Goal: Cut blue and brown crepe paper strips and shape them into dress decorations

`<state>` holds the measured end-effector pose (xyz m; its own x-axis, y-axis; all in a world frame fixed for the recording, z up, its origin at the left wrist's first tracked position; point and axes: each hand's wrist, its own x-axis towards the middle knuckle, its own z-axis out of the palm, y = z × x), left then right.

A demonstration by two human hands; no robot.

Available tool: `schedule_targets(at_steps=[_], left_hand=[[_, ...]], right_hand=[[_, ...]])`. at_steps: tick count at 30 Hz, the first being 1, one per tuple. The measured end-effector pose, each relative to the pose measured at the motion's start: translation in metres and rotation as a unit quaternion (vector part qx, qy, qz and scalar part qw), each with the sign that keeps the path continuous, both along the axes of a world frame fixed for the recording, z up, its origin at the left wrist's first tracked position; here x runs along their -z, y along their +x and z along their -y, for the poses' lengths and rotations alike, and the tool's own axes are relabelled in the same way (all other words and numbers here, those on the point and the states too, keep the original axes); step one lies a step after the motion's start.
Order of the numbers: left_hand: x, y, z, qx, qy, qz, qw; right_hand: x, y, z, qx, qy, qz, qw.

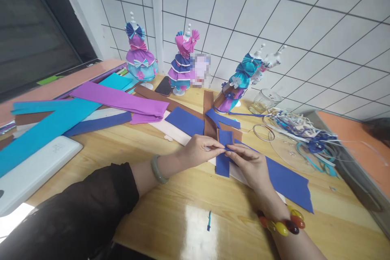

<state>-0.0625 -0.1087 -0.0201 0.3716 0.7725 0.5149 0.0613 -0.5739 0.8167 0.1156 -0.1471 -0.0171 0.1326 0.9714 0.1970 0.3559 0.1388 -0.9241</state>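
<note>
My left hand (199, 149) and my right hand (250, 164) meet above the table, fingertips pinched close together. Between them they grip a short dark blue strip (223, 165), narrowed where the fingers press it. One end stands up past my fingertips and the other hangs down toward me. Whether it is paper or cloth I cannot tell. Beneath it lie a long blue strip (289, 183), a pale pink strip (175, 130) and a brown strip (209, 107). A narrow blue piece (225, 120) rests just beyond my fingers.
Small dress forms in layered dresses (140, 59) stand along the tiled wall. Purple (122, 99) and turquoise strips (55, 126) pile at left, beside a white power bank (45, 166). A phone (163, 86), a glass jar (265, 100) and tangled scraps (301, 130) lie farther back.
</note>
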Motion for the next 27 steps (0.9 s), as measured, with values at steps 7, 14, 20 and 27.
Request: schedule_targets(at_steps=[7,14,20,27], left_hand=[[-0.0043,-0.0018,0.0011,0.002,-0.016,-0.019,1.0],[-0.0068,-0.0004,0.0005,0.003,-0.04,-0.003,0.999],[-0.0028,0.0014,-0.0003,0.007,-0.114,0.031,0.993],[-0.0013,0.0037,-0.0002,0.02,-0.196,0.067,0.978]], right_hand=[[-0.0022,0.0014,-0.0011,0.007,-0.056,-0.05,0.997],[0.0009,0.0043,-0.0022,0.002,-0.068,-0.085,0.994],[0.0022,0.0041,-0.0026,-0.002,-0.06,-0.104,0.993],[-0.0021,0.001,-0.0011,0.011,-0.058,-0.102,0.993]])
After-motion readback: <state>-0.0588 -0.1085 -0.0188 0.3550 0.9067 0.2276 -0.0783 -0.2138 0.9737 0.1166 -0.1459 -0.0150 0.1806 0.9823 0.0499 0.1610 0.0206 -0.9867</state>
